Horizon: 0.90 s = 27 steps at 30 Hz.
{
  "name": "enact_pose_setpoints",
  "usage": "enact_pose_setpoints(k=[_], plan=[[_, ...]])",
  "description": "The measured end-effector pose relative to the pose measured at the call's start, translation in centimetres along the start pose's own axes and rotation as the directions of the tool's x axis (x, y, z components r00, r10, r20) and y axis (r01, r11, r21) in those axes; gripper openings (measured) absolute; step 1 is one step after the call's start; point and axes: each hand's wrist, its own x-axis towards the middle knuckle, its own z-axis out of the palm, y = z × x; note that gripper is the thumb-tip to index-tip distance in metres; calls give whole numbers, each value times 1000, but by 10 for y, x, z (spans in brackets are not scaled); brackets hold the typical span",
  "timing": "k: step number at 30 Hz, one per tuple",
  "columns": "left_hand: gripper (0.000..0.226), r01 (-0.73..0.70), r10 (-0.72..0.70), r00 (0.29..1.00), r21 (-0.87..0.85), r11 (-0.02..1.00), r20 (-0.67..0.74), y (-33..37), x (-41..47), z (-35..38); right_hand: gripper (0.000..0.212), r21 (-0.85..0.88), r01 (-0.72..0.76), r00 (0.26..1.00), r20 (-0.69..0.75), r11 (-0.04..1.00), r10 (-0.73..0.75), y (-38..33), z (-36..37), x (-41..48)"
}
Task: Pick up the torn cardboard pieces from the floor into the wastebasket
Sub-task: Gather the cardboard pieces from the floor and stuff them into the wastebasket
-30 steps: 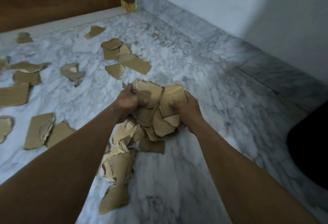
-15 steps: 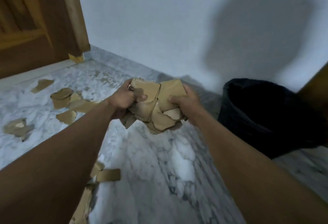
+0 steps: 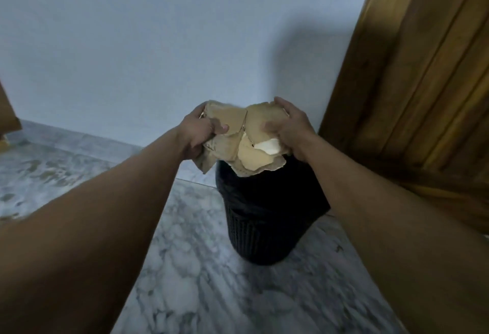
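A bundle of torn brown cardboard pieces (image 3: 239, 139) is squeezed between both my hands. My left hand (image 3: 197, 132) grips its left side, thumb on top. My right hand (image 3: 289, 128) clamps its right side. The bundle hangs directly above the mouth of the black ribbed wastebasket (image 3: 267, 217), which stands on the marble floor against the white wall. The basket's rim and inside are hidden by the bundle and my right forearm.
A wooden door or panel (image 3: 423, 90) rises close to the right of the wastebasket. The grey-white marble floor (image 3: 201, 280) spreads in front and to the left. A brown wooden edge (image 3: 8, 114) shows at the far left.
My view and both hands swung right from the littered floor. The cardboard bundle went from above the floor to above the wastebasket, which is now centred. The grip is unchanged.
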Motion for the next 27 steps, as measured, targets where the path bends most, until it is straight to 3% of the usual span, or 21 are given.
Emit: enact_pose_setpoints(k=[7,15,21,27], plan=[[76,62,-66,998,154,986,20,-52,37,69,84,-89,-125,988,-103,988,116,57,-61,5],[43,136,-114,989,302,943,-89,-69,45,73,54,-229,-188,982,-72,955,176,69,-59,-1],[35,32,51,964,305,952,-259,-52,15,3,47,-336,-22,1000,12,942,28,43,8,-5],[33,120,149,848,458,881,-509,-79,-66,-124,40,-310,128,979,191,942,-71,35,138,-27]])
